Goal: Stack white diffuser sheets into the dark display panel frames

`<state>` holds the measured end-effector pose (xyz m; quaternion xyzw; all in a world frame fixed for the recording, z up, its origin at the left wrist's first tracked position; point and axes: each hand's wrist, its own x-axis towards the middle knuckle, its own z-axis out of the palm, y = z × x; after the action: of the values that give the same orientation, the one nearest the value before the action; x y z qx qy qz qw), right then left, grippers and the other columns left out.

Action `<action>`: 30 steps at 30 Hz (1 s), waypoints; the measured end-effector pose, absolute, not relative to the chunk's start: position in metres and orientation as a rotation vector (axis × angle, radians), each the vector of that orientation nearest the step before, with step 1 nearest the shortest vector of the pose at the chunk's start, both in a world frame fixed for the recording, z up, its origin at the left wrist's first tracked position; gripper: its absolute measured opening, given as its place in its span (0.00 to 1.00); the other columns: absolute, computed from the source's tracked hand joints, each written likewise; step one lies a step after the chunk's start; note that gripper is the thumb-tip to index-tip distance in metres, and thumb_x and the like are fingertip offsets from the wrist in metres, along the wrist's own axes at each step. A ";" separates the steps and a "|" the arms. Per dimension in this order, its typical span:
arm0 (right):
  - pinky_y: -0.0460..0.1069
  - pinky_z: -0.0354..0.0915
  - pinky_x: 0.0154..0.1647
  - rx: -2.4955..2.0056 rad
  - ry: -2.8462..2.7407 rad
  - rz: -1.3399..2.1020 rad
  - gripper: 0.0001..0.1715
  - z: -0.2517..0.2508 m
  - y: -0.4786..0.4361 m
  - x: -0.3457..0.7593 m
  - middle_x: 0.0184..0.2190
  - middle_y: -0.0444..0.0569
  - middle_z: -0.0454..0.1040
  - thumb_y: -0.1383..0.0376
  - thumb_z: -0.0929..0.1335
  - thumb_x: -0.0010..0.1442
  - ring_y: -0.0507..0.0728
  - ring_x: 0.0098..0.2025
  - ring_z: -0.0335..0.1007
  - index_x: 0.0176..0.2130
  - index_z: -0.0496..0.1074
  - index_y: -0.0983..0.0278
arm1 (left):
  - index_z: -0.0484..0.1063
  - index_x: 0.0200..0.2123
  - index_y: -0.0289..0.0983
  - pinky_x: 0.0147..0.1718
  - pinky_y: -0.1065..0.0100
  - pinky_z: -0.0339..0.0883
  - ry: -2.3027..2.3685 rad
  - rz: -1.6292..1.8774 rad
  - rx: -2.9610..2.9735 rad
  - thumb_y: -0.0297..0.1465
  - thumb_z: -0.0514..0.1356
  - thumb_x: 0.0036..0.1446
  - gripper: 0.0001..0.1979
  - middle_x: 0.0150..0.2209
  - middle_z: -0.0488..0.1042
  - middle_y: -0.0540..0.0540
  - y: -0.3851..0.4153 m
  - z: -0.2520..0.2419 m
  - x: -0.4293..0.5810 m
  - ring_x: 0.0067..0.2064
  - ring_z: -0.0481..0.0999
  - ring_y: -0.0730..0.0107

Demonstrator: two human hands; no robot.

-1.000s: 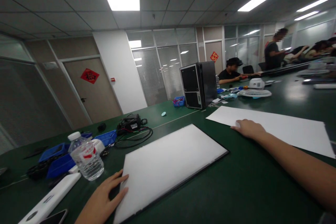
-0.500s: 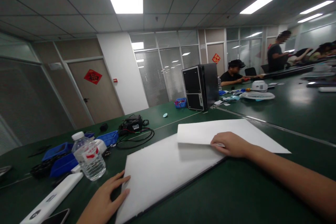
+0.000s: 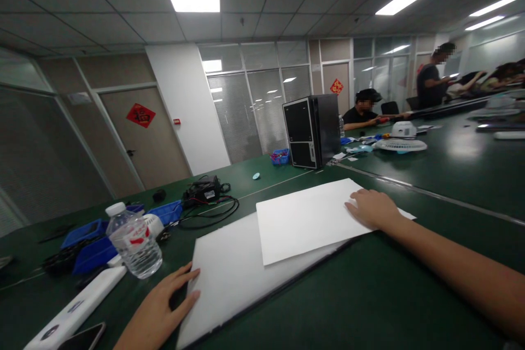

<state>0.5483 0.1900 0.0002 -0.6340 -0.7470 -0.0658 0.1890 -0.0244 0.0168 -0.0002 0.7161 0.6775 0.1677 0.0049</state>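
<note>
A flat white panel [image 3: 229, 279] with a dark rim lies on the green table [image 3: 369, 306] in front of me. A white sheet [image 3: 303, 219] lies partly over the panel's far right part. My right hand [image 3: 373, 209] rests palm down on the sheet's right end, fingers stretched out. My left hand [image 3: 162, 311] lies flat at the panel's near left edge, with its fingers touching the edge.
A water bottle [image 3: 133, 240], blue trays [image 3: 94, 246], a white device [image 3: 71, 314] and a phone [image 3: 82, 338] sit to the left. Cables and a black adapter [image 3: 205, 197] lie behind the panel. A computer tower [image 3: 309, 130] stands further back. Other people sit and stand at the far right.
My right hand has slid the white sheet from the table on the right leftward onto the panel. The left hand has stayed at the panel's edge.
</note>
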 end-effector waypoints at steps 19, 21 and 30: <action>0.57 0.66 0.55 -1.274 -2.397 0.198 0.27 -0.002 0.185 0.534 0.50 0.51 0.78 0.47 0.62 0.63 0.63 0.51 0.73 0.49 0.78 0.59 | 0.73 0.58 0.47 0.63 0.48 0.61 2.121 0.474 2.196 0.51 0.54 0.60 0.27 0.64 0.68 0.48 0.017 -0.001 -0.029 0.64 0.69 0.50; 0.58 0.64 0.57 -1.192 -2.427 0.171 0.26 0.002 0.180 0.526 0.51 0.51 0.78 0.48 0.61 0.65 0.63 0.53 0.71 0.48 0.79 0.59 | 0.73 0.58 0.47 0.62 0.49 0.63 2.125 0.485 2.193 0.51 0.54 0.60 0.27 0.64 0.69 0.48 0.016 0.000 -0.027 0.63 0.69 0.50; 0.61 0.61 0.61 -1.181 -2.434 0.264 0.27 -0.003 0.179 0.525 0.55 0.52 0.74 0.47 0.63 0.63 0.64 0.56 0.69 0.53 0.76 0.58 | 0.74 0.58 0.46 0.63 0.49 0.61 2.099 0.543 2.208 0.49 0.57 0.59 0.27 0.63 0.70 0.46 0.018 -0.004 -0.032 0.63 0.70 0.51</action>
<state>0.5251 0.1795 -0.0031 -0.4248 -0.8754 0.0951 0.2101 -0.0322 0.0175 -0.0045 0.7134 0.6781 0.1755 0.0238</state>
